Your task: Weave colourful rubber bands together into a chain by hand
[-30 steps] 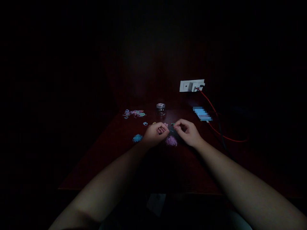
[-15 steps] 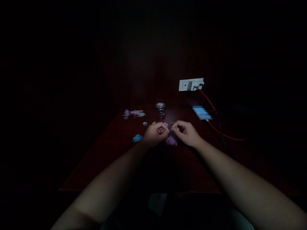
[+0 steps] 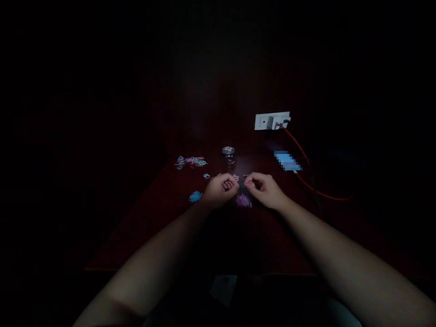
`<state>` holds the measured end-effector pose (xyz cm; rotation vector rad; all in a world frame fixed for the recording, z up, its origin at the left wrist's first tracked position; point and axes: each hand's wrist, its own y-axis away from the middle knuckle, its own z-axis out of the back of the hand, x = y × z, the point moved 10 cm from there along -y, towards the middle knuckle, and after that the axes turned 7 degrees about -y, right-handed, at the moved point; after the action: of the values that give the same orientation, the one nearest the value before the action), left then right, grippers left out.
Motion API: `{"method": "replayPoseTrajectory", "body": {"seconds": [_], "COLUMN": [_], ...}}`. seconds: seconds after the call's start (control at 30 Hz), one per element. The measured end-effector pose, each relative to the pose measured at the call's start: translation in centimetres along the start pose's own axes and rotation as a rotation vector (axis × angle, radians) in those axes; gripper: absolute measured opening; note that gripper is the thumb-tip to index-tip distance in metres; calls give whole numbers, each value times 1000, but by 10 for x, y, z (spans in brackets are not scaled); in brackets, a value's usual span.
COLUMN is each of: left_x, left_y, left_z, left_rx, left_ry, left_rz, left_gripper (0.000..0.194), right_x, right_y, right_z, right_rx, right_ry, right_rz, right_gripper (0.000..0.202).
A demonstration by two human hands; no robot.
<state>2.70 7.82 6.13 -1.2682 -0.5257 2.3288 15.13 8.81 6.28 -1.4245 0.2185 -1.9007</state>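
Note:
My left hand [image 3: 221, 190] is closed in a pinch, just right of a pile of blue bands [image 3: 195, 196]. Facing it across a narrow gap, my right hand [image 3: 264, 188] is pinched too. Whatever sits between the fingertips of either hand is too small and dim to make out. Below the gap lies a pile of purple bands [image 3: 244, 200]. Some pink bands [image 3: 235, 177] and a green bit [image 3: 245, 175] show just behind the fingers. A pair of loose blue bands [image 3: 206, 175] lies behind my left hand.
Mixed coloured bands [image 3: 191, 161] are scattered at the back left of the dark red table [image 3: 153, 227]. A round clear jar [image 3: 228, 152] stands at the back. At the right lies a blurred phone [image 3: 288, 161], its red cable [image 3: 306, 184] running to a wall socket [image 3: 264, 121].
The fingertips of my two hands have moved slightly apart. A thin strand that showed between them is no longer clearly visible.

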Motion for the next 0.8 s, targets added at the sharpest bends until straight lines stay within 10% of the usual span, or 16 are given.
{"method": "replayPoseTrajectory", "body": {"seconds": [0.8], "left_x": [9], "left_y": [0], "left_z": [0], "left_rx": [-20], "left_ry": [-25], "left_rz": [24], "left_gripper": [9], "right_x": [5], "right_y": [1], "right_z": [-1], "right_rx": [10], "right_ry": [30], "right_rz": [-2], "right_gripper": [14]}}
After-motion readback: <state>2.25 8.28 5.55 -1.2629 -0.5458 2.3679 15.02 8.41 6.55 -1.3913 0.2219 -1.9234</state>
